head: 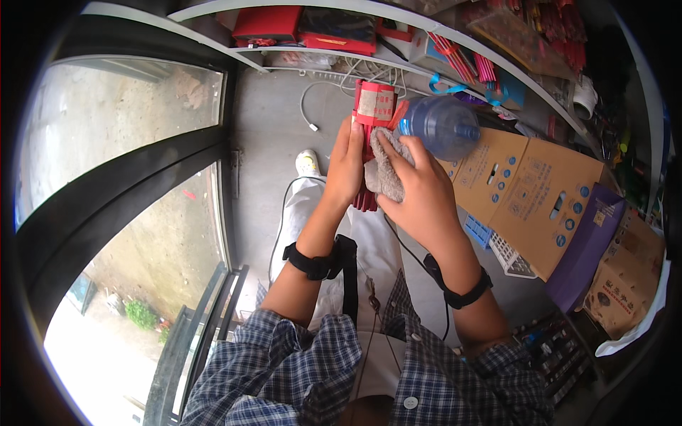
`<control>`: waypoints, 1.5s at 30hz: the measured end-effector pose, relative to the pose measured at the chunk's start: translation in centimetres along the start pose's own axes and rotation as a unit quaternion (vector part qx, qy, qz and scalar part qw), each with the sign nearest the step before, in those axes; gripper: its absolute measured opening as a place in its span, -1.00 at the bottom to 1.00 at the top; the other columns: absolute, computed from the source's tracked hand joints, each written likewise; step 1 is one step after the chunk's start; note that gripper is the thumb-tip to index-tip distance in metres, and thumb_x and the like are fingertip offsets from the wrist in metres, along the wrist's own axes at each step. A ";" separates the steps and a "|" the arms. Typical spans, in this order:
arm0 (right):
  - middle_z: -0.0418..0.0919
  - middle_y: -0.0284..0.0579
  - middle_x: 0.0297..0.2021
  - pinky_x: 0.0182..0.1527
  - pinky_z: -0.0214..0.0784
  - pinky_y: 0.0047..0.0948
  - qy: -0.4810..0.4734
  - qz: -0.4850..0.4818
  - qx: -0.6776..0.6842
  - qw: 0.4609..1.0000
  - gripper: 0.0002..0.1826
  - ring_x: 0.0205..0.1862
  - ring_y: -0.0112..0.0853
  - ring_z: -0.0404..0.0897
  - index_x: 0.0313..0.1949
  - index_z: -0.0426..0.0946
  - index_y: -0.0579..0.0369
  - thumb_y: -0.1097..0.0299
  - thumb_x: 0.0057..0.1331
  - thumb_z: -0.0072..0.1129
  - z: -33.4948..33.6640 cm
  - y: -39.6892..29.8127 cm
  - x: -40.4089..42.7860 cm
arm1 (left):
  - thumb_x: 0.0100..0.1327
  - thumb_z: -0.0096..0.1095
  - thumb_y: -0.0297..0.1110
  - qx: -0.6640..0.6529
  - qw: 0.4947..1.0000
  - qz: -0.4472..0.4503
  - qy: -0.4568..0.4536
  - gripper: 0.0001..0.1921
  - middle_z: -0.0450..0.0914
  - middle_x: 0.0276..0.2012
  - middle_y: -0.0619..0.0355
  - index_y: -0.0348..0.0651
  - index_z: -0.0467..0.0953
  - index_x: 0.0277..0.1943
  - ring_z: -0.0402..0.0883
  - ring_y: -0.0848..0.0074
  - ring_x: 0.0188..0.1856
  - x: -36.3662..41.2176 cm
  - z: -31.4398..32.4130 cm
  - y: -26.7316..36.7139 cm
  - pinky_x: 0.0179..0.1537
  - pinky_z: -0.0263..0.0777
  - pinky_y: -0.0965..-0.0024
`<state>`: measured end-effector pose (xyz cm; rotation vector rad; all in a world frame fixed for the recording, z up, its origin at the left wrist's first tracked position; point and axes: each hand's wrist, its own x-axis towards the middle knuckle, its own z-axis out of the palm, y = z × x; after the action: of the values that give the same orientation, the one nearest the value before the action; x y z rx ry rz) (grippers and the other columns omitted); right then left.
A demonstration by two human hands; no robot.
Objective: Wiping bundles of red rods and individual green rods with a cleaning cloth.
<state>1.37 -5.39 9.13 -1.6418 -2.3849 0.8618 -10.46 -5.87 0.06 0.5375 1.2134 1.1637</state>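
Note:
In front of me, above my legs, my left hand (346, 160) grips a bundle of thin red sticks (364, 201) from its left side. A red and pale paper band (375, 104) with printed writing wraps the bundle's far end. My right hand (421, 181) holds a folded grey-beige cloth (388, 168) against the bundle's right side, just below the band. The cloth and my fingers hide the middle of the bundle.
Beyond the bundle lies a clear blue plastic water jug (442, 128), beside large cardboard boxes (538, 199) on the right. Shelves (341, 51) with red boxes (266, 24) and stick bundles curve across the far side. A white cable (305, 106) lies on the floor. Glass panes (133, 106) stand left.

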 end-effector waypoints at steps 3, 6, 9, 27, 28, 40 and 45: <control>0.33 -0.08 0.01 -0.06 0.38 -0.21 -0.013 0.006 0.023 1.000 -0.20 -0.13 -0.14 0.49 0.22 0.32 0.05 0.40 -0.10 0.35 0.6 -0.3 -1.1 | 0.50 -0.36 -0.10 -0.045 0.998 -0.049 -0.013 -0.60 0.49 -0.10 0.11 -0.21 0.30 0.13 0.48 0.56 -0.12 0.4 -0.6 -0.2 -0.06 0.39 0.46; 0.32 -0.02 0.04 -0.03 0.38 -0.20 -0.025 0.032 0.017 0.999 -0.20 -0.09 -0.10 0.50 0.23 0.30 0.09 0.37 -0.07 0.35 1.1 -0.6 -2.2 | 0.50 -0.40 -0.01 -0.040 0.998 -0.040 -0.011 -0.54 0.51 -0.10 0.09 -0.19 0.26 0.17 0.53 0.49 -0.15 0.5 -0.4 -0.2 -0.06 0.43 0.39; 0.32 -0.01 0.03 -0.02 0.38 -0.19 -0.038 0.061 0.034 0.997 -0.20 -0.06 -0.08 0.49 0.23 0.30 0.10 0.38 -0.07 0.33 0.7 -0.4 -2.2 | 0.49 -0.40 0.03 -0.066 0.997 -0.033 0.015 -0.51 0.54 -0.16 0.09 -0.20 0.29 0.14 0.55 0.49 -0.19 0.6 -0.5 -0.7 -0.09 0.45 0.39; 0.34 -0.03 0.03 0.02 0.35 -0.21 0.042 0.020 0.124 0.991 -0.24 0.01 -0.07 0.45 0.21 0.36 -0.07 0.49 -0.10 0.28 -2.1 3.0 0.4 | 0.31 0.18 -0.28 -0.135 0.988 -0.062 0.033 -0.58 0.51 -0.22 0.09 -0.27 0.21 0.09 0.54 0.52 -0.35 0.5 -0.7 0.5 -0.31 0.47 0.45; 0.35 -0.05 0.04 0.05 0.33 -0.21 0.057 -0.006 0.099 0.993 -0.24 0.02 -0.09 0.44 0.20 0.38 -0.09 0.51 -0.10 0.28 -2.1 3.5 0.6 | 0.33 0.12 -0.23 -0.113 0.991 -0.076 0.004 -0.58 0.49 -0.12 0.06 -0.25 0.22 0.13 0.53 0.50 -0.22 0.6 -1.3 0.1 -0.22 0.48 0.40; 0.40 -0.27 0.01 0.04 0.24 -0.33 0.098 -0.239 -0.206 0.944 -0.55 -0.07 -0.32 0.41 0.06 0.52 -0.26 0.40 0.15 0.03 -1.9 5.5 3.4 | 0.31 0.01 -0.30 0.102 0.994 -0.018 0.027 -0.62 0.60 -0.22 0.02 -0.26 0.32 0.14 0.58 0.46 -0.24 -0.9 0.7 0.4 -0.17 0.45 0.40; 0.40 -0.24 0.01 0.04 0.25 -0.31 0.111 -0.200 -0.237 0.944 -0.45 -0.05 -0.28 0.41 0.10 0.50 -0.28 0.45 0.07 0.12 -3.4 6.3 4.9 | 0.31 0.03 -0.23 0.102 0.992 0.058 0.051 -0.60 0.63 -0.17 -0.07 -0.28 0.35 0.12 0.63 0.35 -0.17 -1.0 1.2 -1.2 -0.11 0.45 0.33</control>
<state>5.95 1.80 7.65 -1.2024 -2.7433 0.0301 -8.79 -6.93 -0.16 0.7171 1.4145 1.1829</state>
